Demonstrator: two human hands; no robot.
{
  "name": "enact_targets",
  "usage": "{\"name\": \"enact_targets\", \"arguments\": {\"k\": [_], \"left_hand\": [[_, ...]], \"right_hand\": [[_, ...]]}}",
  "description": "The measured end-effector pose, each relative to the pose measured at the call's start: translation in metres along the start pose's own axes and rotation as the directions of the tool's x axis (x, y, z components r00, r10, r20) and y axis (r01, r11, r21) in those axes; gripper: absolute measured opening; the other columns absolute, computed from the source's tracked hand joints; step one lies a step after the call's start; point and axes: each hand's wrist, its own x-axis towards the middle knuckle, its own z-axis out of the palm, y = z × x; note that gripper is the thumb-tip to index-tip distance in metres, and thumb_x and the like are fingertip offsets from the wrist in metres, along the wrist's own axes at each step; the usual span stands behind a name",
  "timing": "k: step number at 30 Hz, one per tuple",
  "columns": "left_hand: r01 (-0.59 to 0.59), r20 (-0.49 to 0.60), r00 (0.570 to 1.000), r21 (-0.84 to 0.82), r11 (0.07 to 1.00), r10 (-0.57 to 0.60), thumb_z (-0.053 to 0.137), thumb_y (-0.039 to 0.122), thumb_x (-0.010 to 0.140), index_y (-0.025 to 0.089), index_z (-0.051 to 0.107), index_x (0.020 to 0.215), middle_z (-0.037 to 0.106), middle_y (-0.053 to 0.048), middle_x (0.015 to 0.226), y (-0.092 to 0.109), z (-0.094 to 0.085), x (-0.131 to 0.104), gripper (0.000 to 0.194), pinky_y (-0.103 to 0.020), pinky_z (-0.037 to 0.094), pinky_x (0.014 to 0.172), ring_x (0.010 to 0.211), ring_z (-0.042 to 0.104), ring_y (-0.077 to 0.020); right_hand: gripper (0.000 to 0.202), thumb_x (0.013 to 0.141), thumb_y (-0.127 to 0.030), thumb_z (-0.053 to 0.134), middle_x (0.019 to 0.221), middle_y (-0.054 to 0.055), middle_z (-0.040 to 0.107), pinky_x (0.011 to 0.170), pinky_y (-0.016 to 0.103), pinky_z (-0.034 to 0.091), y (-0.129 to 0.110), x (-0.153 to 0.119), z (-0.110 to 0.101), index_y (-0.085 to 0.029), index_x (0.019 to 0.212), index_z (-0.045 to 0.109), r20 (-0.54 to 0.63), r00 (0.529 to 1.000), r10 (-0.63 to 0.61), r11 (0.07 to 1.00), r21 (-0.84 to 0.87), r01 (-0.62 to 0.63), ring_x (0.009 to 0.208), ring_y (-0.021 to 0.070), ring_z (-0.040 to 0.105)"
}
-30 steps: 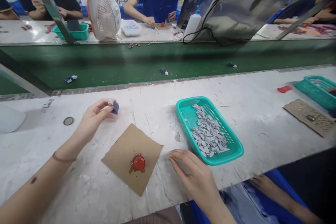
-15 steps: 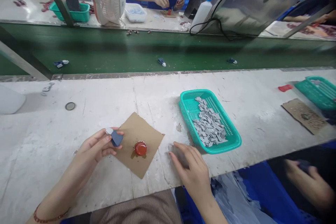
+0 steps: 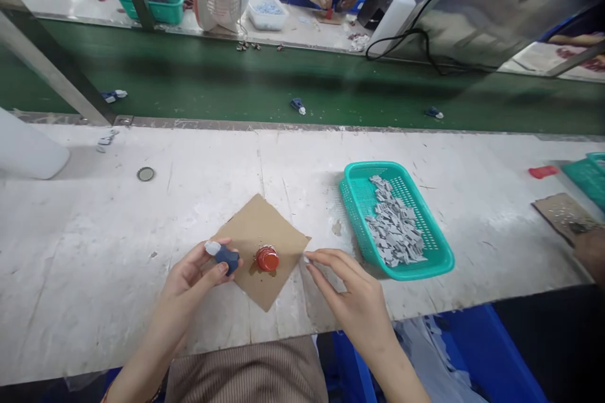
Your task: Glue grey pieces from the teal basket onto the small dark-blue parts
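Hands now closer tog: LH (image 3: 191, 283) grips blue pc (image 3: 227, 259), RH (image 3: 355, 289) pinches wht bit (image 3: 307, 257).

Both forearms (image 3: 399, 368) extend over the counter's near edge (image 3: 57, 369). Left hand (image 3: 201, 280): fingers curled, thumb opposed, grip closed. Right hand (image 3: 352, 286): thumb and index fingertips pinched, directed left.

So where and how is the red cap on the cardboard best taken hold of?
Probably by the upper side wall of the red cap, finger and thumb opposite each other, coming from above right. It is round and squat, a stain spreads around its base on the cardboard, and the left hand holds a blue piece to its left.
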Motion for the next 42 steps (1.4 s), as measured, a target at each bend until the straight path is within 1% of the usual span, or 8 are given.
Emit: {"name": "enact_targets", "arguments": {"k": [5, 11, 18, 21, 24, 29, 34, 42], "left_hand": [[0.051, 0.004, 0.999, -0.042, 0.998, -0.051, 0.076, 0.032, 0.079, 0.024, 0.065, 0.118, 0.071, -0.007, 0.112, -0.002, 0.001, -0.005, 0.042, -0.024, 0.052, 0.064, 0.085, 0.071, -0.0194], [0.022, 0.115, 0.993, -0.086, 0.996, -0.012, 0.07, 0.036, 0.085, 0.023, 0.066, 0.103, 0.066, -0.003, 0.101, -0.008, -0.004, -0.001, 0.022, -0.026, 0.05, 0.071, 0.081, 0.064, -0.0154], [-0.09, 0.109, 0.99, 0.039, 0.995, 0.085, 0.066, 0.039, 0.088, 0.024, 0.066, 0.096, 0.065, -0.002, 0.1, -0.019, -0.002, 0.0, 0.017, -0.025, 0.049, 0.072, 0.084, 0.062, -0.0151], [-0.105, 0.074, 0.992, 0.103, 0.989, 0.098, 0.066, 0.04, 0.088, 0.029, 0.066, 0.111, 0.064, -0.003, 0.113, -0.018, -0.003, -0.003, 0.026, -0.028, 0.05, 0.085, 0.095, 0.063, -0.0172], [-0.112, 0.073, 0.992, 0.073, 0.991, 0.106, 0.068, 0.037, 0.086, 0.031, 0.066, 0.115, 0.062, -0.002, 0.114, -0.014, -0.003, -0.005, 0.029, -0.028, 0.05, 0.09, 0.103, 0.063, -0.0186], [-0.047, 0.102, 0.993, -0.17, 0.984, 0.065, 0.07, 0.03, 0.085, 0.03, 0.066, 0.115, 0.064, -0.003, 0.113, -0.002, 0.012, -0.01, 0.031, -0.028, 0.055, 0.086, 0.108, 0.063, -0.0202], [0.037, 0.146, 0.989, -0.216, 0.976, -0.005, 0.065, 0.027, 0.088, 0.029, 0.063, 0.124, 0.065, -0.005, 0.122, 0.004, 0.026, -0.012, 0.036, -0.029, 0.056, 0.085, 0.11, 0.063, -0.0206], [-0.334, 0.1, 0.939, 0.039, 0.942, 0.329, 0.062, 0.025, 0.091, 0.029, 0.061, 0.115, 0.067, -0.004, 0.116, -0.013, 0.029, -0.007, 0.024, -0.031, 0.055, 0.091, 0.103, 0.068, -0.018]], "right_hand": [[0.015, 0.093, -0.017, 0.06, 0.097, 0.004, 0.073, 0.082, 0.033, 0.056, -0.026, 0.018, 0.01, -0.023, 0.104, 0.068, 0.055, 0.988, -0.142, 0.988, 0.068, 0.138, 0.092, 0.0194, 0.068], [0.012, 0.094, -0.014, 0.058, 0.096, 0.007, 0.07, 0.076, 0.035, 0.056, -0.033, 0.027, 0.016, -0.019, 0.098, 0.068, 0.169, 0.958, -0.232, 0.971, -0.018, 0.239, 0.087, 0.0197, 0.065], [0.018, 0.096, -0.012, 0.052, 0.092, 0.01, 0.07, 0.073, 0.038, 0.056, -0.038, 0.031, 0.018, -0.015, 0.094, 0.069, 0.247, 0.934, -0.26, 0.952, -0.095, 0.29, 0.085, 0.0222, 0.065], [0.016, 0.094, -0.013, 0.056, 0.094, 0.009, 0.072, 0.075, 0.036, 0.056, -0.04, 0.033, 0.015, -0.017, 0.094, 0.072, 0.227, 0.955, -0.192, 0.981, 0.012, 0.195, 0.087, 0.0214, 0.066], [0.009, 0.088, -0.02, 0.067, 0.094, 0.006, 0.074, 0.078, 0.033, 0.057, -0.041, 0.037, 0.009, -0.021, 0.091, 0.075, 0.197, 0.98, 0.014, 0.964, 0.257, -0.066, 0.089, 0.0194, 0.069], [0.013, 0.075, -0.034, 0.079, 0.09, 0.004, 0.078, 0.076, 0.033, 0.06, -0.043, 0.045, 0.001, -0.024, 0.084, 0.078, 0.271, 0.905, 0.328, 0.691, 0.585, -0.425, 0.085, 0.0203, 0.073], [0.017, 0.07, -0.036, 0.084, 0.085, 0.004, 0.078, 0.076, 0.03, 0.06, -0.047, 0.049, 0.0, -0.025, 0.082, 0.079, 0.307, 0.871, 0.384, 0.575, 0.658, -0.486, 0.081, 0.0181, 0.073], [0.006, 0.077, -0.027, 0.078, 0.088, 0.002, 0.077, 0.073, 0.024, 0.059, -0.06, 0.053, -0.003, -0.027, 0.083, 0.079, 0.31, 0.918, 0.247, 0.637, 0.662, -0.395, 0.082, 0.0155, 0.072]]}}
